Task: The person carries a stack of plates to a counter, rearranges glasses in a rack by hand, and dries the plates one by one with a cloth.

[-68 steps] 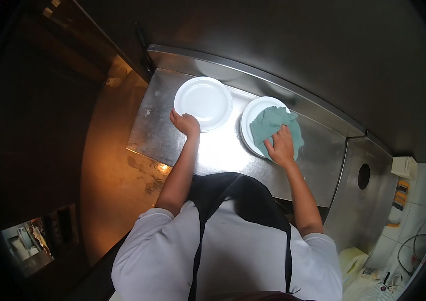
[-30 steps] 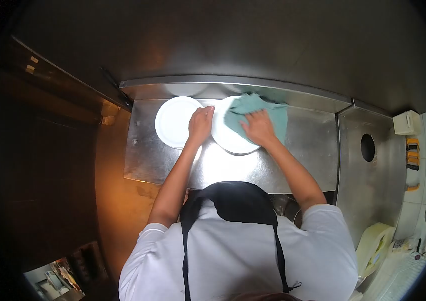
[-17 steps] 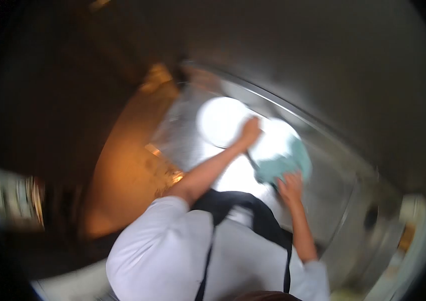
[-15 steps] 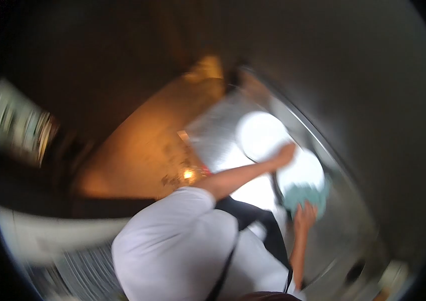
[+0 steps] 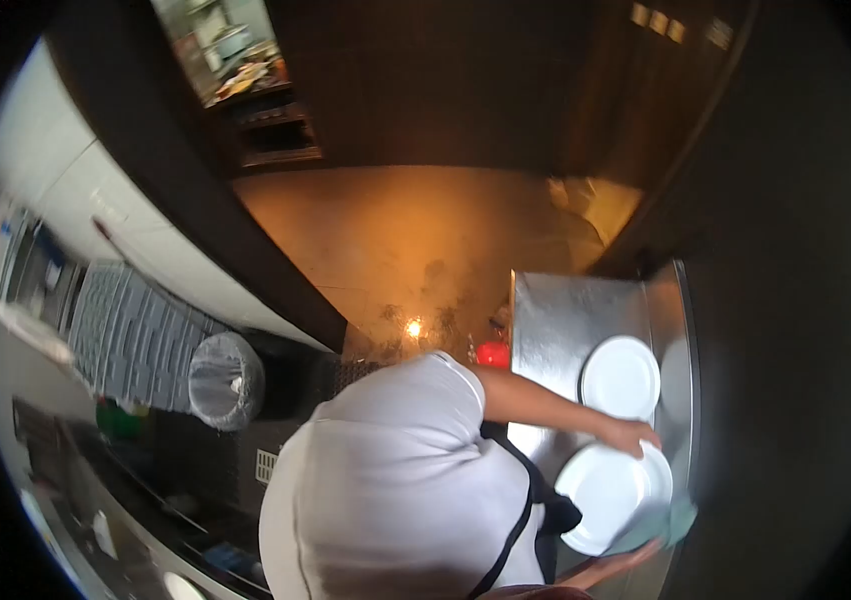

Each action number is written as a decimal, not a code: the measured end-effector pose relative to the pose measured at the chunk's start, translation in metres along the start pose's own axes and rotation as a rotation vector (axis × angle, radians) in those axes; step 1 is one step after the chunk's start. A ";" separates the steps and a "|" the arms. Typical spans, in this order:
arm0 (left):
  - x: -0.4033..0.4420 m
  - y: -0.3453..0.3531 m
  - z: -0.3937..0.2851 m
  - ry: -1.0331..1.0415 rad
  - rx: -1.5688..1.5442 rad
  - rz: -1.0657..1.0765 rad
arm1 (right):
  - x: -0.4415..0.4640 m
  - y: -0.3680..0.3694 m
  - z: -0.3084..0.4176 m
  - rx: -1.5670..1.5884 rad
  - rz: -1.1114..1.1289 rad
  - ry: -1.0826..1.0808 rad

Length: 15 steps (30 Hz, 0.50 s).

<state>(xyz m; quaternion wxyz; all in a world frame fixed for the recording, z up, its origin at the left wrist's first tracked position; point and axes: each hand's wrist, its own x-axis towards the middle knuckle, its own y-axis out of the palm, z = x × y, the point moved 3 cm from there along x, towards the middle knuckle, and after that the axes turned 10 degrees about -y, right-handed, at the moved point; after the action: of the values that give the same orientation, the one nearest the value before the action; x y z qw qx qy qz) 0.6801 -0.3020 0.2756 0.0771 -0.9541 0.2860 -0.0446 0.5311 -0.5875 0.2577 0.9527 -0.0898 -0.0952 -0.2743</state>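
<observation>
While the left hand (image 5: 630, 436) is touching the nearer plate (image 5: 603, 492) on the counter (image 5: 565, 310), the right hand (image 5: 645, 552) is apparently wiping its rim with the cloth (image 5: 681, 522), both grips unclear; continuing is likely needing steady support.

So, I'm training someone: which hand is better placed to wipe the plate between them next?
Probably the right hand, at the green cloth; the left hand, at the plate, shows none.

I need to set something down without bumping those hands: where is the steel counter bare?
The steel counter is bare toward the picture's top, between its end edge and the upper plate. It's crowded around the lower plate: left hand at its rim, right hand and green cloth below.
</observation>
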 end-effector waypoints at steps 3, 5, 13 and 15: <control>-0.022 -0.008 -0.024 -0.070 -0.085 0.127 | 0.000 0.028 0.063 0.422 0.069 0.095; -0.035 -0.012 -0.043 0.017 0.060 0.041 | -0.001 0.033 0.080 0.284 0.196 -0.076; -0.074 0.003 -0.082 -0.082 -0.066 -0.354 | -0.049 0.092 0.083 0.817 0.260 0.475; -0.080 0.000 -0.087 0.027 0.000 -0.445 | -0.066 0.096 0.082 0.850 0.267 0.579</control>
<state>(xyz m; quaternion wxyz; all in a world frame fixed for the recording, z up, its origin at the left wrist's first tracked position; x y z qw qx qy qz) 0.6018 -0.2683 0.3579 0.0615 -0.9930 0.0694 -0.0732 0.5172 -0.4561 0.3101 0.9190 0.3724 0.0809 -0.1013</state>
